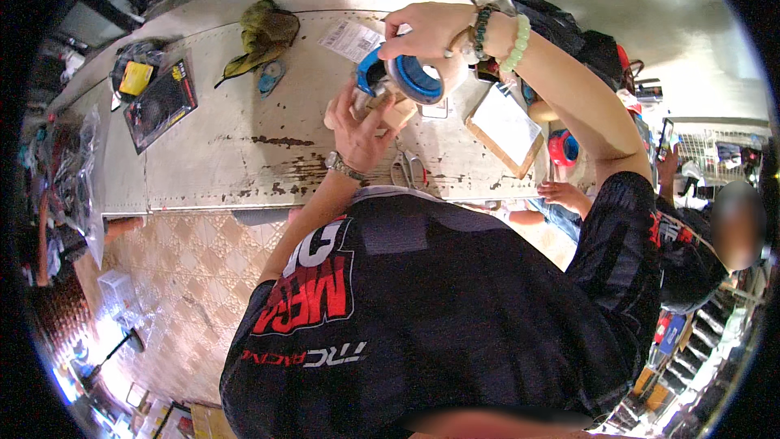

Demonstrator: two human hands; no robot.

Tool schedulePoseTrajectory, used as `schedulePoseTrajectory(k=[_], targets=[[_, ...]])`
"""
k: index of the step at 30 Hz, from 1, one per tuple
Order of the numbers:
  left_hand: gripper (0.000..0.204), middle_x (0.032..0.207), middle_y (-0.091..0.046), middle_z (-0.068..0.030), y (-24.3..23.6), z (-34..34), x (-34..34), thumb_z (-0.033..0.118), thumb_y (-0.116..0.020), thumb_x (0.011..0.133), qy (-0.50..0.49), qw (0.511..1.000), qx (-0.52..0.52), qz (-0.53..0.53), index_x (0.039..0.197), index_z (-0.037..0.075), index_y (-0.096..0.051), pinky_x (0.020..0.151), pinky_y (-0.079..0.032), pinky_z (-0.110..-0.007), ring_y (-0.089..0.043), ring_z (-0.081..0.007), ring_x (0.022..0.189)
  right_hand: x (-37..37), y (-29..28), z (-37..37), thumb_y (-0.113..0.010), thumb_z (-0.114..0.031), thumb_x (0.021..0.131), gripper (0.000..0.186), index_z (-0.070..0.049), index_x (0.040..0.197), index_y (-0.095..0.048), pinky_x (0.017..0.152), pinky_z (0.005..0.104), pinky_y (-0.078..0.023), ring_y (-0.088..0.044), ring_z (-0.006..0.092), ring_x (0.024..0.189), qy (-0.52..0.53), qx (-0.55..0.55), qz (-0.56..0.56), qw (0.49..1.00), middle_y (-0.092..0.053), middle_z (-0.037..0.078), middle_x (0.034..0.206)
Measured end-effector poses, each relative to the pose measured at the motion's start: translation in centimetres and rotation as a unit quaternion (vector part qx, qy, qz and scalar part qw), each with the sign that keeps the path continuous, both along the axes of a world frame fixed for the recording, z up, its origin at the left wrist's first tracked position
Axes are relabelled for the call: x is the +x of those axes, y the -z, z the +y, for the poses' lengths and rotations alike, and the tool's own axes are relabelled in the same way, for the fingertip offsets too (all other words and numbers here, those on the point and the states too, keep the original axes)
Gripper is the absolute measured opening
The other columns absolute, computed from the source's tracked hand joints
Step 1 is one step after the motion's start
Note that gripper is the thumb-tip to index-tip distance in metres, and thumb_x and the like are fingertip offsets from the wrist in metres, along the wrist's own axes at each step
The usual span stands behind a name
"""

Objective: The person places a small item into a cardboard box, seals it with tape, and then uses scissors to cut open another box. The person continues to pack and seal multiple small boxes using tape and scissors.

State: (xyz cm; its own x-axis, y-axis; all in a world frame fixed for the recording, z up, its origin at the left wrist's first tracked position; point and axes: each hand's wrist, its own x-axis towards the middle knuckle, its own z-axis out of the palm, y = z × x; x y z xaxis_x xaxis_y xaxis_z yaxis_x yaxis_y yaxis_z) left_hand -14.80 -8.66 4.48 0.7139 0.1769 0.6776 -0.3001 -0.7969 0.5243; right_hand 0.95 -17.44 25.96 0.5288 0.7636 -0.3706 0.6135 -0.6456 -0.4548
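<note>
The right hand (431, 30) is gripping the tape dispenser (370, 75) from above, while the left hand (357, 132) is holding a small box (398, 113) just below it, over the table (203, 146). The left fingers are sitting close under the dispenser, so a slip could be nicking them on its cutting edge, which is not showing clearly; a loose hold could be letting the box twist, skewing the tape.

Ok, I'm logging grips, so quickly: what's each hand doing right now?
Left hand: closed, holding a small tan box-shaped item.
Right hand: closed, holding a round blue plastic tape dispenser.
</note>
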Motion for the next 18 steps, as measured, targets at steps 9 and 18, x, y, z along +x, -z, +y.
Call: schedulePoseTrajectory(k=[9, 18], targets=[[0.09, 0.139, -0.03, -0.0235, 0.3, 4.5, 2.9, 0.037, -0.087, 0.064, -0.019, 0.988, -0.04, -0.151, 0.13, 0.012, -0.032, 0.091, -0.047, -0.047, -0.037, -0.0404, 0.125, -3.6, -1.2, -2.8, -0.062, -0.049, 0.083, 0.045, -0.011, 0.108, -0.062, 0.063, 0.0344, -0.047, -0.062, 0.0215, 0.068, 0.0, 0.012, -0.073, 0.997, -0.064, 0.01, 0.074], [0.094, 0.135, -0.038, -0.0241, -2.0, 6.1, 1.2, 0.029, -0.088, 0.059, -0.06, 0.996, -0.064, -0.031, 0.133, 0.006, -0.035, 0.098, -0.04, -0.052, -0.038, -0.0415, 0.124, 1.7, 4.9, -8.4, -0.06, -0.038, 0.089, 0.038, -0.004, 0.106, -0.065, 0.069, 0.0374, -0.061, -0.069, 0.0182, 0.074, 0.309, 0.27, 0.601, 0.686, -0.07, 0.01, 0.094]])
